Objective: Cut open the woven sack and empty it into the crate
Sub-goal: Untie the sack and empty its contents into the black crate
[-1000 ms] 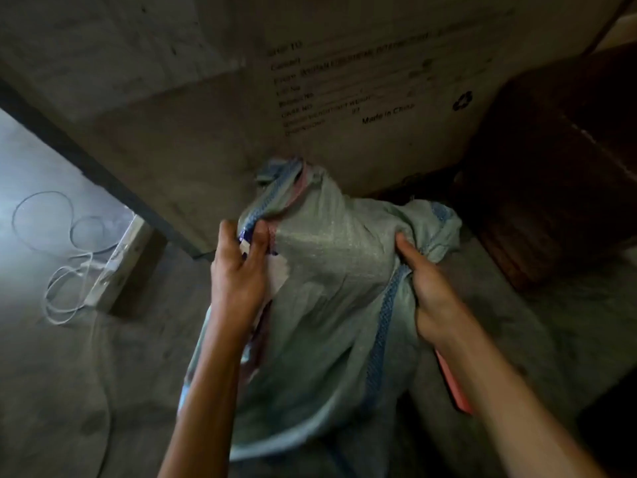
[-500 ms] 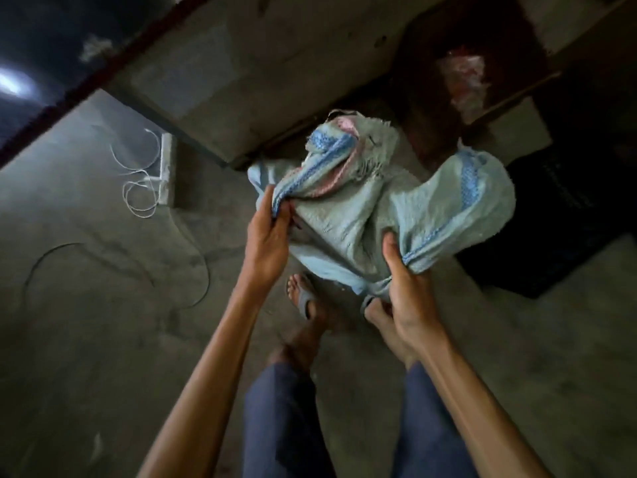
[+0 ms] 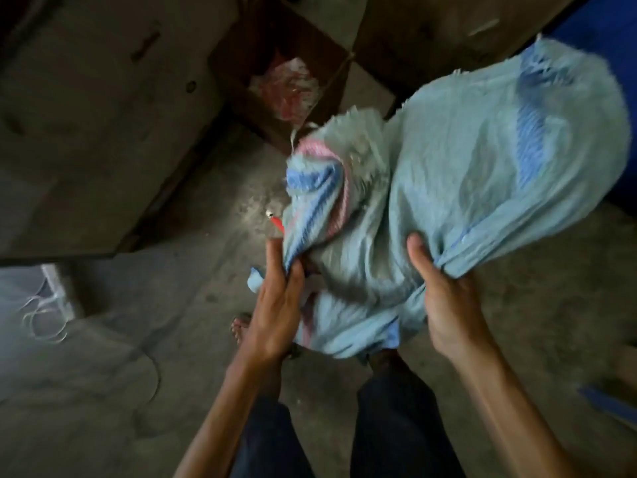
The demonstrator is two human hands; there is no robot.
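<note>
both hands clamped on the woven sack (image 3: 458, 208), held up off the floor (image 3: 138, 339) in front of the legs. left hand (image 3: 275, 305) pinches a bunched fold w/ blue + pink stripes at the sack's left side; right hand (image 3: 448, 305) grips a gathered twist of fabric lower right, thumb up against the cloth. hands apart, sack slung between them, bulging up and to the right of the r hand. frayed edge shows near the top of the bunch, so looks already cut open, can't confirm.

step, imo: carrying/tipping the sack, not cutting. crate not clearly id'd; dark open box (image 3: 282, 74) w/ reddish plastic inside sits beyond the l hand, may be it. next move prob needs the open mouth turned down over the container, grip kept on the bottom corners.

red-handled tool (image 3: 275, 220) on floor just beyond l thumb, prob the cutter.

no readable writing or labels, frame blurred.
</note>
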